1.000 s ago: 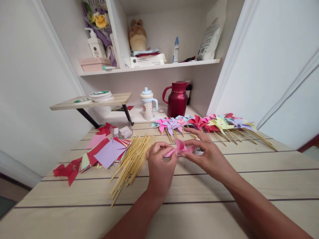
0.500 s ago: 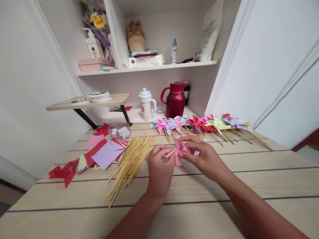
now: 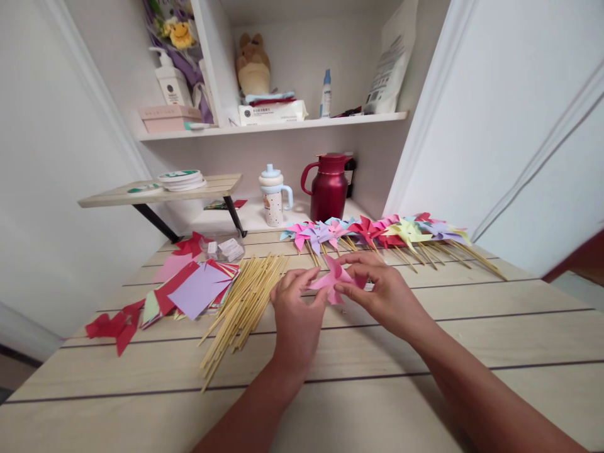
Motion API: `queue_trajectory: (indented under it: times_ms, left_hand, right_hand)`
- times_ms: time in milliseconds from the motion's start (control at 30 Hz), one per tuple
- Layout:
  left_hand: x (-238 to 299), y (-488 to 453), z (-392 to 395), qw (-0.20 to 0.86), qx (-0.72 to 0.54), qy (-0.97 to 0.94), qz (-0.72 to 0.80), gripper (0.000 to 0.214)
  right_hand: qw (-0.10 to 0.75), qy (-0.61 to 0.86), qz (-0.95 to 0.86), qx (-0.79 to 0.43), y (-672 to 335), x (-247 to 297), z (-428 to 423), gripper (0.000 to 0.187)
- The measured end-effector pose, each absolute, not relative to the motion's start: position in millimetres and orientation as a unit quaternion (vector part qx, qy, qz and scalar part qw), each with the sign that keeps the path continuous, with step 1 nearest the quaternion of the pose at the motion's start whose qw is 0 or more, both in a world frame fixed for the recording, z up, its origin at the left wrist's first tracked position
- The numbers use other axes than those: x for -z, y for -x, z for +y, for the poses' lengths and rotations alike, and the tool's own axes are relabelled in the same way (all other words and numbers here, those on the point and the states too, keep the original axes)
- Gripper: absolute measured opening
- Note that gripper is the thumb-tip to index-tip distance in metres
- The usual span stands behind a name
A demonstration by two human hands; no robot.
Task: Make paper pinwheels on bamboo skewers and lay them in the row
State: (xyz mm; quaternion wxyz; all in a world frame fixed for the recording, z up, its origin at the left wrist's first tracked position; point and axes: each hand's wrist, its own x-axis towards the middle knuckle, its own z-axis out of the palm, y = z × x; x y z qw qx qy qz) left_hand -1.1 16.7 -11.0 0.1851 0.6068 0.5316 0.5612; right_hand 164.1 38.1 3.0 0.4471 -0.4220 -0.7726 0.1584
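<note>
A pink paper pinwheel head (image 3: 333,279) is pinched between both my hands just above the wooden table (image 3: 358,377). My left hand (image 3: 295,314) grips its left flap with thumb and fingers. My right hand (image 3: 384,292) pinches its centre and right side. A loose pile of bamboo sticks (image 3: 240,302) lies just left of my left hand. Behind my hands runs a row of finished pinwheels on sticks (image 3: 377,233) in pink, purple, red, yellow and blue.
Stacked coloured paper squares (image 3: 195,289) and red cut pieces (image 3: 116,324) lie at the left. A clear bag of small white packets (image 3: 226,250), a spouted cup (image 3: 274,198) and a red jug (image 3: 330,189) stand at the back. A low wooden shelf (image 3: 160,192) sits at back left.
My hands have turned and folded the pink paper, so that its flaps now stand up more. The view has drifted slightly to the right.
</note>
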Motion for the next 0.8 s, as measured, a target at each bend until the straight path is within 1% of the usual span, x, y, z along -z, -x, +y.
queue_trajectory:
  times_ms: [67, 100, 233, 367, 533, 700, 733, 800]
  left_hand:
    - [12.0, 1.5, 17.5, 0.192, -0.56, -0.603, 0.535, 0.043]
    - [12.5, 1.7, 17.9, 0.192, -0.558, -0.604, 0.535, 0.043]
    - [13.9, 1.6, 19.2, 0.178, -0.544, -0.615, 0.542, 0.019]
    - [14.8, 0.6, 19.5, 0.177, -0.55, -0.612, 0.54, 0.012]
    - [13.8, 1.1, 19.9, 0.192, -0.56, -0.611, 0.525, 0.012]
    - [11.6, 2.1, 19.5, 0.213, -0.571, -0.6, 0.519, 0.029]
    - [11.5, 2.0, 19.4, 0.211, -0.569, -0.601, 0.52, 0.028]
    - [11.7, 1.6, 19.6, 0.202, -0.558, -0.609, 0.526, 0.017]
  right_hand:
    - [0.448, 0.415, -0.779, -0.143, -164.9, -1.4, 38.3, 0.021]
    - [0.448, 0.411, -0.783, -0.132, -165.3, -0.7, 38.2, 0.019]
    - [0.448, 0.399, -0.794, -0.097, -165.6, -0.3, 37.0, 0.017]
    - [0.453, 0.389, -0.798, -0.085, -164.0, -2.0, 36.8, 0.02]
    - [0.46, 0.384, -0.797, -0.083, -162.7, -3.1, 38.0, 0.019]
    - [0.449, 0.387, -0.799, -0.097, -163.0, -2.4, 38.4, 0.023]
    - [0.45, 0.389, -0.798, -0.097, -163.1, -2.1, 38.5, 0.022]
    - [0.451, 0.391, -0.797, -0.097, -163.0, -1.4, 38.7, 0.019]
